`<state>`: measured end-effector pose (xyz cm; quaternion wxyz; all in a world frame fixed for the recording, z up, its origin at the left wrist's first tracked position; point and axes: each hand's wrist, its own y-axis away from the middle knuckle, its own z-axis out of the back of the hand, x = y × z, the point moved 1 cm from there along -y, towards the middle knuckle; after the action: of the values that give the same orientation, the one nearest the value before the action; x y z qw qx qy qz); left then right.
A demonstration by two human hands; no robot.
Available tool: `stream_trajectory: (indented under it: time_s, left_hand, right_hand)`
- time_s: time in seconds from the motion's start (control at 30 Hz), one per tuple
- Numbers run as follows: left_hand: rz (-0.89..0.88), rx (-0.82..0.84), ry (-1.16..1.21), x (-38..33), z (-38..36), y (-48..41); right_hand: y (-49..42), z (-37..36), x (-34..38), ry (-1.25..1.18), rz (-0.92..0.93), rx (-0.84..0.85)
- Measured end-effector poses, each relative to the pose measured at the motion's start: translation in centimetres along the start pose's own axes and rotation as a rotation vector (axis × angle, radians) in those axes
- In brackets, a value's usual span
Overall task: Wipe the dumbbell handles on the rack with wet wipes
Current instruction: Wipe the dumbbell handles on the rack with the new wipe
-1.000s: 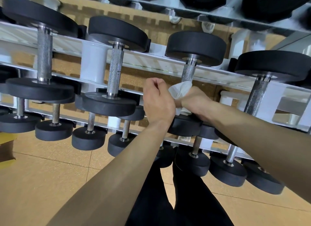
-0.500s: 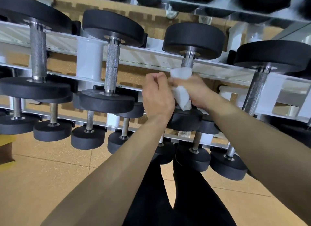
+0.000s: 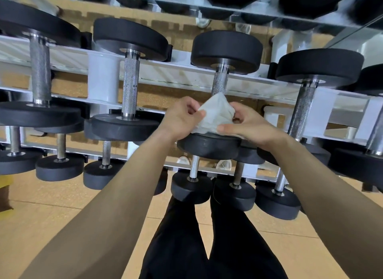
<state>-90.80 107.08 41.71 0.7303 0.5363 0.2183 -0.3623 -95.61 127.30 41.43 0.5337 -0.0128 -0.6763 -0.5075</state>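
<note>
Both hands were on the wet wipe (image 3: 215, 114): the left hand (image 3: 182, 119) pinched its left edge between thumb and fingers, and the right hand (image 3: 246, 126) pinched the right side with curled fingers. Half a second earlier the wipe had been bunched high on the dumbbell handle (image 3: 220, 82) under the right hand. It had since come down and opened out between the hands, sitting just above the near weight head (image 3: 209, 147). The knurled upper handle was bare again. I could not tell whether the wipe still wrapped the lower handle, as the cloth hid it. This was probably a refold or regrip, with this handle about done. The next handle (image 3: 301, 110) on the rack rail (image 3: 176, 73) to the right looked untouched.
</note>
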Motion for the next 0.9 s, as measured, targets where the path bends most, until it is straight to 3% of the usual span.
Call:
stream_trajectory:
  time_s: [0.13,0.23,0.4,0.5,0.73,0.8,0.9]
  left_hand:
    - [0.020,-0.094,-0.259,-0.3,0.4,-1.2]
    - [0.025,-0.050,-0.315,-0.8,1.0,-1.8]
    - [-0.112,0.176,-0.199,-2.0,2.3,-1.1]
    - [-0.126,0.151,-0.350,-1.5,1.8,-1.8]
    - [-0.047,-0.086,-0.517,-2.0,0.8,-4.2]
    - [-0.069,-0.105,-0.570,-2.4,0.5,-4.3]
    - [-0.111,-0.050,-0.430,-3.0,0.9,-4.3]
  right_hand:
    - [-0.1,1.0,0.2,0.088,-0.004,0.035]
    - [-0.9,1.5,0.8,0.294,-0.023,0.027]
    - [-2.7,1.4,1.4,0.675,-0.108,-0.231]
    - [-3.5,1.5,1.9,0.714,-0.115,-0.315]
    - [-1.7,1.7,4.9,0.684,-0.123,-0.139]
    - [-1.4,1.4,4.9,0.716,-0.105,-0.139]
    - [-1.8,1.9,4.2,0.778,-0.136,-0.150]
